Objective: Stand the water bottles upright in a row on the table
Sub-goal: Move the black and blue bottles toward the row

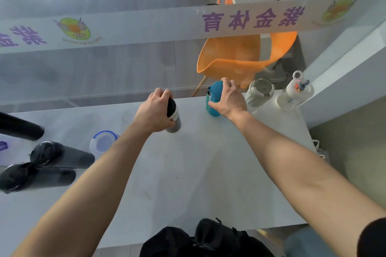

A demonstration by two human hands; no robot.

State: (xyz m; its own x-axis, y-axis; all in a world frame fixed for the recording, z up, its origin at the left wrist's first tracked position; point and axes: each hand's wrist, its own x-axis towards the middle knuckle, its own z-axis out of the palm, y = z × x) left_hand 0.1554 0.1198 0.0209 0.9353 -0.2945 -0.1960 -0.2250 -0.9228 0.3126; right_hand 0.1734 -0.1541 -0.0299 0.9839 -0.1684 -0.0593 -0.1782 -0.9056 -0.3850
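On the pale table point(198, 162), my left hand point(154, 110) grips a grey bottle with a black top point(174, 119), standing near the far edge. My right hand point(227, 100) is wrapped around a teal bottle point(213, 98) just to its right, also upright. Further right stand a pale green bottle point(259, 93) and a white bottle with a loop lid point(294, 92). At the left, two dark bottles point(62, 154) point(35, 177) lie on their sides, and a clear bottle with a blue rim point(103, 142) sits by my left forearm.
A black cylinder point(20, 127) reaches in from the left edge. An orange chair point(240, 56) stands behind a glass partition with purple lettering beyond the table. A black bag point(204, 240) sits at the near edge. A wall borders the table's right side.
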